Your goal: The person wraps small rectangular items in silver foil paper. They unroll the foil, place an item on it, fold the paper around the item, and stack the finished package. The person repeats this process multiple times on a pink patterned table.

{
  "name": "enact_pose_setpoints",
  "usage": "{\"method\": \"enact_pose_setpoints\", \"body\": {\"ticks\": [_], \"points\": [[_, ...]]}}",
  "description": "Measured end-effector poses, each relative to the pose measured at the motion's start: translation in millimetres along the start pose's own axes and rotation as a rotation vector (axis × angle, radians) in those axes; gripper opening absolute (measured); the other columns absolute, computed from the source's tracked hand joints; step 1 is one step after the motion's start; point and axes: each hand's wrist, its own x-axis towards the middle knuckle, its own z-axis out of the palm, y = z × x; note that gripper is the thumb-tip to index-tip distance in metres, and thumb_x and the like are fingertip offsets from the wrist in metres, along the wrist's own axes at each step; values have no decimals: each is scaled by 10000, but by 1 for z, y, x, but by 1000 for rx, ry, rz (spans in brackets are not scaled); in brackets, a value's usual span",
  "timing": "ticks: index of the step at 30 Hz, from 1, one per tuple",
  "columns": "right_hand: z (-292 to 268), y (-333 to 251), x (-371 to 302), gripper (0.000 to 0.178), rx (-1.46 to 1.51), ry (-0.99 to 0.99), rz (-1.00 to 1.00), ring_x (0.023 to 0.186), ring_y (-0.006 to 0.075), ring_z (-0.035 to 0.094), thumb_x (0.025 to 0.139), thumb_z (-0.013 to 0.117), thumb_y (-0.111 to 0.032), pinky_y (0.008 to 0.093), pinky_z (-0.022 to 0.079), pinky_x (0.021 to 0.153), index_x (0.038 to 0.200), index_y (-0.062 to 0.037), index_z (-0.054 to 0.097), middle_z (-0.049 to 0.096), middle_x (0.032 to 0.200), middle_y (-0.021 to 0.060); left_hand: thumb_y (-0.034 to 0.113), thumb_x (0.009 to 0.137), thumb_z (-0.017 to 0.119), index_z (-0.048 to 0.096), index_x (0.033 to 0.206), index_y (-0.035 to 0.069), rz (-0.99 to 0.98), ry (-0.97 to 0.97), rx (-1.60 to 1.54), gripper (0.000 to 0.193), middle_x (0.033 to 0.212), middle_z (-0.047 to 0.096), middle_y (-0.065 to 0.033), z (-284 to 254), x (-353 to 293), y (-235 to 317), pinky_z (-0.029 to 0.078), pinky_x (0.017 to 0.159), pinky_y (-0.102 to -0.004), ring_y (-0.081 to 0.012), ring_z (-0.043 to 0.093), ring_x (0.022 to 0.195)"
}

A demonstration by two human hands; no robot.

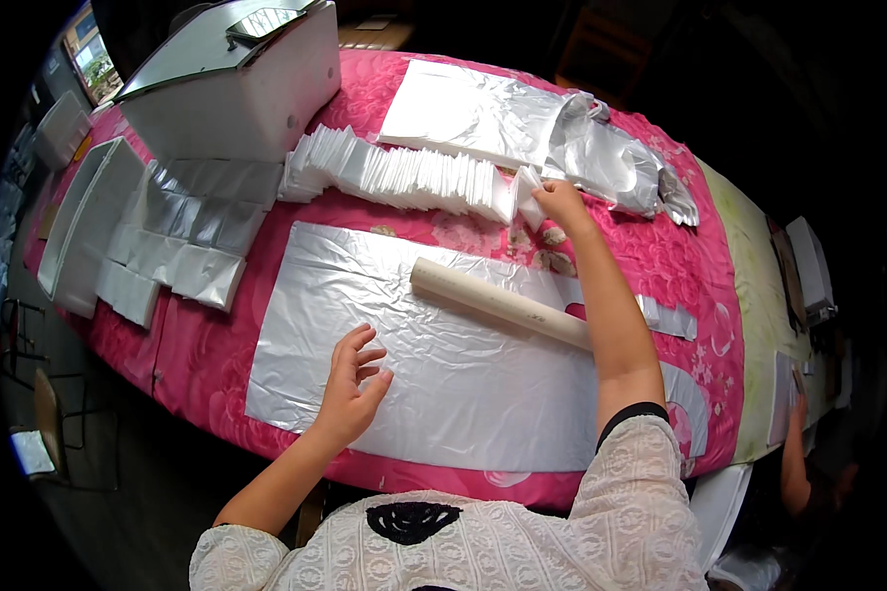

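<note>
Across the table's near part lies a broad silvery plastic sheet (pixel 443 394), lightly wrinkled. My left hand (pixel 353 384) is over its left half, open, fingers apart and holding nothing. A beige tube (pixel 493 297) rests slantwise on the sheet, its right end hidden behind my right forearm. My right hand (pixel 560 202) reaches to the far side, its fingers closed on a white folded packet (pixel 528 197). That packet is at the right end of a long row of similar white packets (pixel 404 175) standing on edge.
Behind the row lies a stack of silvery bags (pixel 473 108). A white foam box (pixel 237 98) stands at the far left, near piles of flat packets (pixel 192 222) and a white foam lid (pixel 87 227). Pink floral cloth (pixel 207 364) covers the table. Another person's hand (pixel 798 404) shows at right.
</note>
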Motion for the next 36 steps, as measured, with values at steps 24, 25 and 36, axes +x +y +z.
{"method": "enact_pose_setpoints", "body": {"ticks": [24, 25, 36], "points": [[107, -107, -286, 434, -31, 151, -619, 981, 352, 586, 751, 589, -18, 374, 499, 811, 1168, 66, 502, 558, 1101, 244, 158, 870, 583, 246, 1344, -15, 149, 213, -267, 607, 1244, 413, -195, 74, 25, 16, 364, 966, -330, -219, 436, 1150], [113, -99, -294, 451, -27, 128, -639, 1034, 362, 560, 743, 595, -14, 378, 481, 855, 1177, 60, 497, 528, 1155, 250, 137, 866, 588, 251, 1339, -15, 100, 242, -323, 600, 1223, 438, -189, 75, 23, 18, 384, 946, -318, -212, 463, 1121], [89, -44, -295, 1034, 258, -204, -418, 1259, 341, 314, 636, 771, -140, 417, 263, 1056, 1417, -40, 100, 389, 1348, 164, 210, 648, 801, 320, 1324, 24, 445, -41, 52, 850, 1115, 553, -137, 60, 4, -24, 446, 872, -327, -242, 555, 1028]]}}
